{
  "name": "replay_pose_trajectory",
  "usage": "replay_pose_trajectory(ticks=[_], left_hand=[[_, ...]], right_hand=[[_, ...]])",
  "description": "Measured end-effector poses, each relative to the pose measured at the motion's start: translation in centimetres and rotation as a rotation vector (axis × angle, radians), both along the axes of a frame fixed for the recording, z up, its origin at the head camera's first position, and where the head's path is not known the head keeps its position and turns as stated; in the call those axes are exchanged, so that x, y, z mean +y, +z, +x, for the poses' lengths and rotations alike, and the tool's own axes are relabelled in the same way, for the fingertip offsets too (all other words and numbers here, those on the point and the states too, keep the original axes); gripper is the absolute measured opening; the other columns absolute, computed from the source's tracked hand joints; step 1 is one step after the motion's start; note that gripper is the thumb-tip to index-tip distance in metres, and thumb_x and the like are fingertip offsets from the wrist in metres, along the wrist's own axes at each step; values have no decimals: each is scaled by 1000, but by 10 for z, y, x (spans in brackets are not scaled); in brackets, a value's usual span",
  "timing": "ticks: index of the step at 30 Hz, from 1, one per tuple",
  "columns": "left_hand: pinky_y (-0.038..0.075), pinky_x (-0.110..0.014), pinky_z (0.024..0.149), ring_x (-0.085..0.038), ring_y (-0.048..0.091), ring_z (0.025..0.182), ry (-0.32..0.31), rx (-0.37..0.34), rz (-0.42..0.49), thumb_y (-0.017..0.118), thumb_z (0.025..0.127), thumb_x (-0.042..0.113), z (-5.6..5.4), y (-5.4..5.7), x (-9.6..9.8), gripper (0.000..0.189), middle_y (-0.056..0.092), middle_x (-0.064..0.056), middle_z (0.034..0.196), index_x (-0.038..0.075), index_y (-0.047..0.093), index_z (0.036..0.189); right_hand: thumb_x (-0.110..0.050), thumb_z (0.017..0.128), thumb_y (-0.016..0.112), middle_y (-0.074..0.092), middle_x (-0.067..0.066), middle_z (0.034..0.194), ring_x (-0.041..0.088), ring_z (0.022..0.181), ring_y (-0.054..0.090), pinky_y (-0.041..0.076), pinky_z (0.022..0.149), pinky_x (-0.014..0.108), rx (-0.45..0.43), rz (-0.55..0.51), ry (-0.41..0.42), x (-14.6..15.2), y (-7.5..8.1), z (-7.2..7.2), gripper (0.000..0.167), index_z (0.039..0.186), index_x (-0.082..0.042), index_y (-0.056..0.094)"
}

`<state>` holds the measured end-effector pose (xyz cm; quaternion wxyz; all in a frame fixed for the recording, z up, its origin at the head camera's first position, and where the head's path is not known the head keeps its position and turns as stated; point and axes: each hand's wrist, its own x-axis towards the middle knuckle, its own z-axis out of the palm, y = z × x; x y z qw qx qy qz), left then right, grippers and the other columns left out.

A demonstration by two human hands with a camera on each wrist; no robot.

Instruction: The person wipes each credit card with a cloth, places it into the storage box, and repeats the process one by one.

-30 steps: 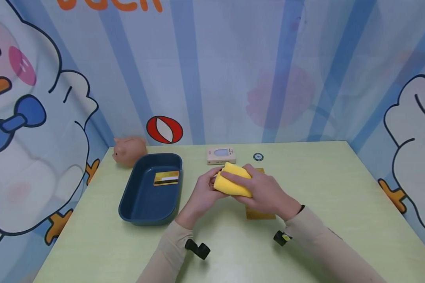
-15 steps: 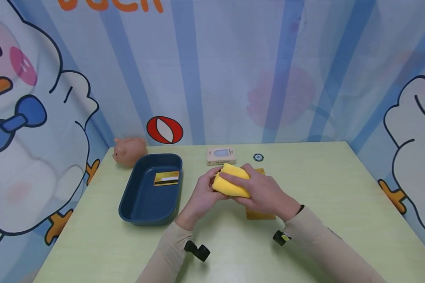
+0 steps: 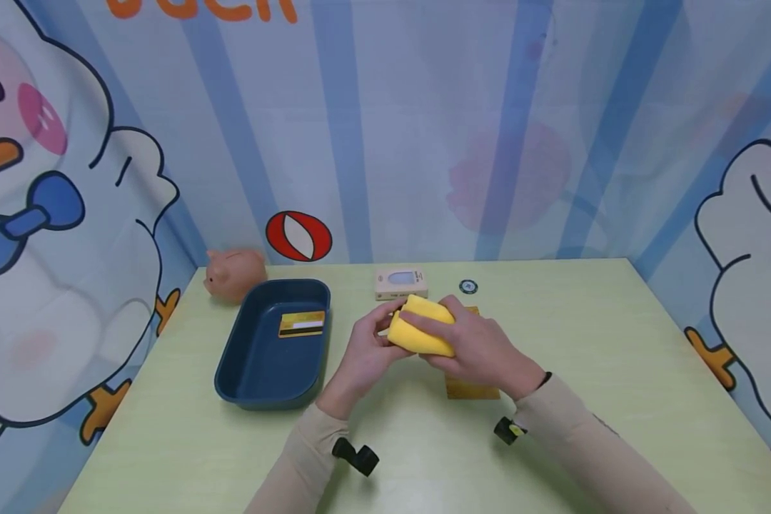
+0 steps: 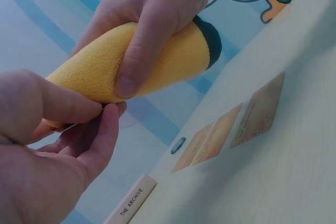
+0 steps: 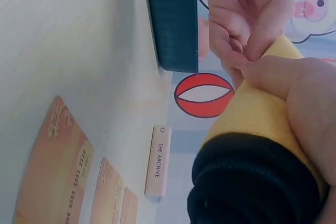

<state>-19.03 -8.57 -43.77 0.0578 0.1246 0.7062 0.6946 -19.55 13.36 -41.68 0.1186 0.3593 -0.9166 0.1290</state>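
Note:
Above the table, both hands meet at a rolled or folded cloth (image 3: pixel 424 346), fuzzy yellow outside with a dark lining at one end. My right hand (image 3: pixel 482 350) grips the cloth, its thumb laid along the yellow side. The left hand (image 3: pixel 365 357) is at the cloth's far end, thumb and fingertips pinched together right at its edge. A thin pale edge shows between these left fingers in the left wrist view; I cannot tell what this small thing is. Several gold cards lie on the table below, including a card (image 4: pixel 260 111) partly under the right hand in the head view.
A dark blue tray (image 3: pixel 266 385) stands at the left with a gold card (image 3: pixel 302 323) inside. Behind it sits a pink piggy bank (image 3: pixel 234 275). Toward the back are a pale box (image 3: pixel 392 291) marked THE ARCHIVE and a round chip (image 3: pixel 468 286).
Both hands stay in nearly the same place, with the cloth shifting slightly left and back again. Objects on the table have not moved.

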Motion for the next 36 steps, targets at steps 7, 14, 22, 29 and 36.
replay_pose_trajectory(ticks=[7,14,22,29,36], left_hand=[[63,-37,89,-32,74,104,34,-17,25,74,91,-11,0,7,-5,71,59,-19,136,13,53,154],[62,-38,89,-37,73,109,45,-14,42,72,91,-12,0,13,-9,73,57,-24,137,6,47,157],[63,-35,87,-37,72,112,64,-37,60,69,93,-13,2,19,-12,73,56,-23,141,7,46,158],[63,-35,86,-39,70,114,73,-31,73,67,93,-16,3,22,-15,75,53,-23,146,10,45,159],[63,-34,87,-39,70,115,78,-18,87,67,93,-16,4,23,-19,75,54,-20,147,12,45,160]], right_hand=[[-35,93,80,54,16,119,14,65,50,48,51,26,52,-11,14,3,3,-3,69,155,-40,51],[-33,92,82,55,17,120,14,64,50,51,52,27,41,-26,5,9,5,-4,73,156,-38,49],[-33,90,84,55,19,122,16,67,52,52,53,31,15,-26,-23,17,6,-4,74,156,-37,51],[-40,90,83,52,18,121,17,69,52,54,54,32,14,-19,-38,22,7,-5,74,156,-38,50],[-37,91,83,52,21,123,19,72,53,55,56,34,47,-26,-60,28,4,-3,72,156,-37,51]])
